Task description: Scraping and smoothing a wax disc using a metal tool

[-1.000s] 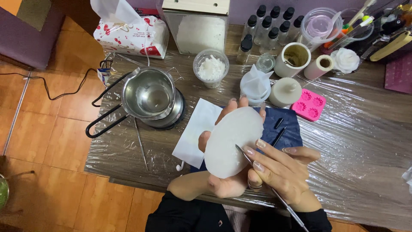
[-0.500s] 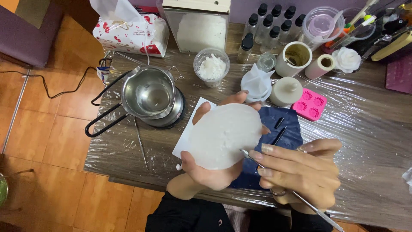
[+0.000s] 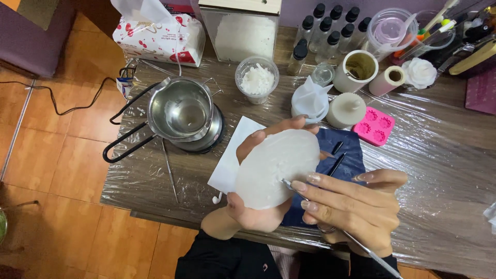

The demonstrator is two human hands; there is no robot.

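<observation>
Left hand [image 3: 258, 206] cups one white wax disc [image 3: 279, 168] from beneath, fingers curled over its far rim, above the counter [image 3: 439, 170]. Right hand [image 3: 351, 206] pinches one thin metal tool [image 3: 361, 245], tip touching the disc's near edge. Disc looks stiff, light, likely brittle and slightly slippery; best supported broadly under its face, not by the edge. Also counted: one steel pot [image 3: 181, 111], one pink mould [image 3: 376, 126].
</observation>
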